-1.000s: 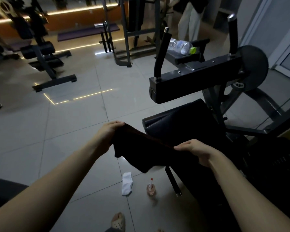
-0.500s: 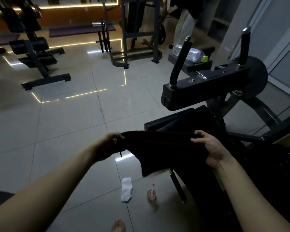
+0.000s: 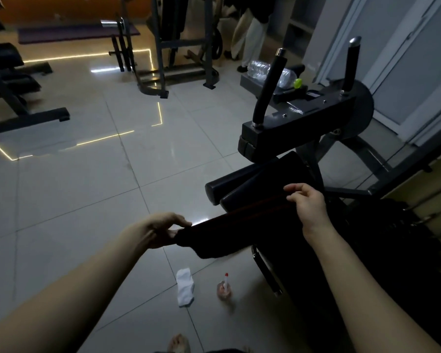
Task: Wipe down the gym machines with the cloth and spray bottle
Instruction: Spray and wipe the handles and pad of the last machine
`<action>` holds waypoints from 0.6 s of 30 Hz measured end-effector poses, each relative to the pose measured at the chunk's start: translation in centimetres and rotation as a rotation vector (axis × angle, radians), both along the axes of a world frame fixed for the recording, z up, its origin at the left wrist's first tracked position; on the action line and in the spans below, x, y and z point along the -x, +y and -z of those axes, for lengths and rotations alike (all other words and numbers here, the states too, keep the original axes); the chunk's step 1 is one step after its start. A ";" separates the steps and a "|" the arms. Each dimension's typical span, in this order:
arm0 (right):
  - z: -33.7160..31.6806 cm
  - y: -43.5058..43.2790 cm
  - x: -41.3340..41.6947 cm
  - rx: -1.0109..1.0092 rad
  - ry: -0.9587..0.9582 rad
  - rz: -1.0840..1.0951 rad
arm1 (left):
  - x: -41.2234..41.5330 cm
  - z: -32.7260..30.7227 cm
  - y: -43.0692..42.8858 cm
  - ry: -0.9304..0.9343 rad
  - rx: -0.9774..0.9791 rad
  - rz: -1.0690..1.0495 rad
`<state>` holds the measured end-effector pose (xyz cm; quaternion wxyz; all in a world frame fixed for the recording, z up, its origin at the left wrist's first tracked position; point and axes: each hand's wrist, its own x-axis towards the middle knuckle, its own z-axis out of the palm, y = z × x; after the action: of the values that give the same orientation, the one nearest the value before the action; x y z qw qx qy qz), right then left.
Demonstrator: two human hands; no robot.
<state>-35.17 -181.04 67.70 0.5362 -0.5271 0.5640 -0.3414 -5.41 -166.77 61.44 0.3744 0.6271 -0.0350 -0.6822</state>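
A dark cloth (image 3: 229, 233) is being pinched at one end by the left hand (image 3: 163, 229) and at the other by the curled fingers of the right hand (image 3: 307, 203), and is being held stretched beside the machine's black pad (image 3: 260, 179). The spray bottle (image 3: 224, 287) is being left on the floor below. It could be knocked over by the bare foot (image 3: 178, 343) nearby, or the cloth's sagging corner could be snagged on the frame.

The left forearm (image 3: 74, 289) and the right forearm (image 3: 367, 289) are bare as far as they show, with no sleeve reaching them. The left hand (image 3: 163, 229), up and left of the small bottle (image 3: 224, 289) on the floor, is bare. So is the right hand (image 3: 307, 205), up and right of it. Below the bottle are bare toes (image 3: 178, 343), and just right of them is a strip of dark fabric (image 3: 214, 351); too little shows to tell the garment.
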 end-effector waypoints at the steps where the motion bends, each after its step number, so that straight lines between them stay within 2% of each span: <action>1: 0.0 0.0 -0.1 0.029 0.074 -0.020 | -0.6 -0.1 0.0 -0.008 -0.002 0.041; 4: 0.1 -0.2 0.0 0.046 0.239 -0.094 | -1.6 -1.4 -0.2 -0.065 0.095 0.256; 6: -0.3 -0.3 -0.2 0.033 0.309 -0.141 | -2.0 -2.5 -0.5 -0.254 0.185 0.465; 9: -1.3 -0.1 -0.3 0.025 0.384 -0.235 | -2.4 -3.8 -1.2 -0.640 0.218 0.720; 14: -2.2 -0.2 -0.9 0.141 0.661 -0.459 | -4.2 -5.2 -1.9 -1.100 0.414 0.917; 16: -2.1 -0.3 -1.2 0.195 0.762 -0.508 | -5.4 -5.7 -2.1 -1.185 0.415 0.947; 18: -2.0 -0.2 -1.4 0.151 0.787 -0.568 | -6.8 -5.3 -2.3 -1.147 0.388 0.978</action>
<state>-33.74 -181.28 69.73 0.3144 -0.7866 0.5314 0.0035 1.37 -169.12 66.73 0.0572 0.7185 -0.6145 -0.3206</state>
